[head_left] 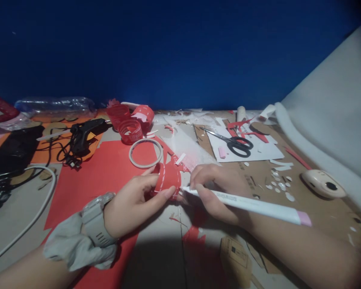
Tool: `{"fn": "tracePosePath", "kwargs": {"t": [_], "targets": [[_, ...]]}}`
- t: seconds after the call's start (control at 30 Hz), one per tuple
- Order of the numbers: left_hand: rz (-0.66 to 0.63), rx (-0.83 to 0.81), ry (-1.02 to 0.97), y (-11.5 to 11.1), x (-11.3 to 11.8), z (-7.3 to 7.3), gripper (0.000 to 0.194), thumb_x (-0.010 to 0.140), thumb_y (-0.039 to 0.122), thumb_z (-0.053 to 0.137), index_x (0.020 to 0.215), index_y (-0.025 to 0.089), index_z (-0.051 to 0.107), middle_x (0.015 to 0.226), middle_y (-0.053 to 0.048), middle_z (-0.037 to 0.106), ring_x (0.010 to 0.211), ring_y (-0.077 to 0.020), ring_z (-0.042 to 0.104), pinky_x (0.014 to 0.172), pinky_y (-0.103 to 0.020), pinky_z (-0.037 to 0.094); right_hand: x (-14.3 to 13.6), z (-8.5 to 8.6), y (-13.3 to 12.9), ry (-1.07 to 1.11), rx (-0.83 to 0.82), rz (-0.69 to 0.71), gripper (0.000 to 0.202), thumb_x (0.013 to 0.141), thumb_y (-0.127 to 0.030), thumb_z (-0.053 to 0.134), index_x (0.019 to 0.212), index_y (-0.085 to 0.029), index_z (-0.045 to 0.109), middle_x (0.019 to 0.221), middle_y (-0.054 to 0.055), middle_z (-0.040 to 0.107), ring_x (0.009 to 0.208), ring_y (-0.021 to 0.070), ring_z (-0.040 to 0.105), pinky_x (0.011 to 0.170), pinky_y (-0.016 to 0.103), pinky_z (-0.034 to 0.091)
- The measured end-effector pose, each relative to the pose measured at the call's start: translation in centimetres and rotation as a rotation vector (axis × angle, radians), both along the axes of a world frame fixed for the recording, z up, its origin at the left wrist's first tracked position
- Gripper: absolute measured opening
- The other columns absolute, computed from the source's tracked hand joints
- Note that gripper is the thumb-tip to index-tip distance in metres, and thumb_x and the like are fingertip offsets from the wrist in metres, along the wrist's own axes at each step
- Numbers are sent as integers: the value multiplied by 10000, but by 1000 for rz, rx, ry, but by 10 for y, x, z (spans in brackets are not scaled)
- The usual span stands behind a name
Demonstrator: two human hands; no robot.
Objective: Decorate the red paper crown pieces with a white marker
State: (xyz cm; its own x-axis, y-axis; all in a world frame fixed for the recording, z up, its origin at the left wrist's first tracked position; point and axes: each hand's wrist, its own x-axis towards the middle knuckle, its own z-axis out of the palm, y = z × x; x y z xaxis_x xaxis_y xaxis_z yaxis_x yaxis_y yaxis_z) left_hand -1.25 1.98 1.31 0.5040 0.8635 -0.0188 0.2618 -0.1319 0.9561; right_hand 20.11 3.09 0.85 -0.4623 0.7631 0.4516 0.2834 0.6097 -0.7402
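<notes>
My left hand (141, 202) is closed around a red paper ring (168, 178) with white dashed lines along its edges. Its thumb presses the outer face near the lower rim. In my right hand (218, 188) is a white marker (255, 207) with a pink end, and its tip touches or nearly touches the right edge of the red ring. Just behind the ring, a roll of tape (146, 141) lies flat, worn down to a thin ring. Red sheet paper (84, 180) spreads under and left of my left hand.
Scissors (233, 141) lie on white paper (261, 153) at the back right. A black glue gun (86, 132) with a cord sits back left. Red cups (130, 130) stand near the blue wall. White paper circles (281, 186) and a cream-coloured device (321, 184) lie on the right.
</notes>
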Motion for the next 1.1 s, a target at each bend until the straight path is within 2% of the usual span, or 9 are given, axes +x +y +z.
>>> {"fn": "tracePosePath", "kwargs": {"t": [0.27, 0.4, 0.57, 0.7, 0.8, 1.0, 1.1], "targets": [[-43, 95, 73, 2, 1, 3, 296, 980, 292, 481, 832, 153, 696, 922, -48, 749, 887, -174, 660, 835, -289, 488, -6, 5, -1, -43, 19, -14, 108, 779, -181, 519, 678, -218, 523, 605, 3, 627, 541, 145, 587, 543, 277, 471], [-35, 81, 86, 2, 0, 2, 291, 976, 302, 490, 852, 156, 709, 913, -46, 749, 882, -176, 661, 835, -289, 494, -5, 4, 0, -63, -13, 5, 103, 787, -187, 539, 688, -214, 540, 625, 5, 640, 553, 141, 588, 545, 267, 467], [-32, 66, 64, 1, 0, 1, 297, 977, 306, 492, 900, 160, 739, 921, -65, 757, 900, -190, 669, 857, -307, 502, -2, 1, 1, -11, -67, -47, 80, 798, -192, 523, 729, -224, 547, 692, 12, 652, 609, 151, 615, 572, 277, 481], [-30, 92, 61, 1, 1, 1, 273, 971, 287, 505, 883, 161, 730, 966, -59, 757, 886, -178, 671, 842, -291, 504, -2, 1, 1, -47, -72, -5, 67, 772, -189, 551, 713, -221, 547, 661, -3, 649, 581, 143, 602, 553, 268, 468], [-34, 74, 71, 1, 1, 2, 284, 976, 293, 497, 887, 171, 738, 927, -43, 758, 897, -171, 674, 848, -275, 500, -2, 1, 0, -19, -99, -56, 77, 803, -200, 530, 730, -225, 535, 680, 5, 641, 588, 145, 599, 549, 271, 465], [-30, 88, 70, 1, 2, 3, 282, 974, 284, 499, 881, 161, 736, 930, -54, 755, 894, -173, 662, 842, -278, 494, 0, 1, 1, -79, -85, -14, 72, 792, -186, 558, 731, -222, 546, 683, -2, 651, 599, 147, 600, 563, 271, 459], [-44, 71, 76, 1, 1, 1, 300, 979, 303, 493, 889, 170, 747, 926, -59, 759, 916, -189, 665, 868, -302, 492, -1, 1, 1, -46, -75, -54, 96, 828, -217, 524, 733, -217, 540, 687, 7, 645, 599, 148, 604, 557, 272, 462]]}}
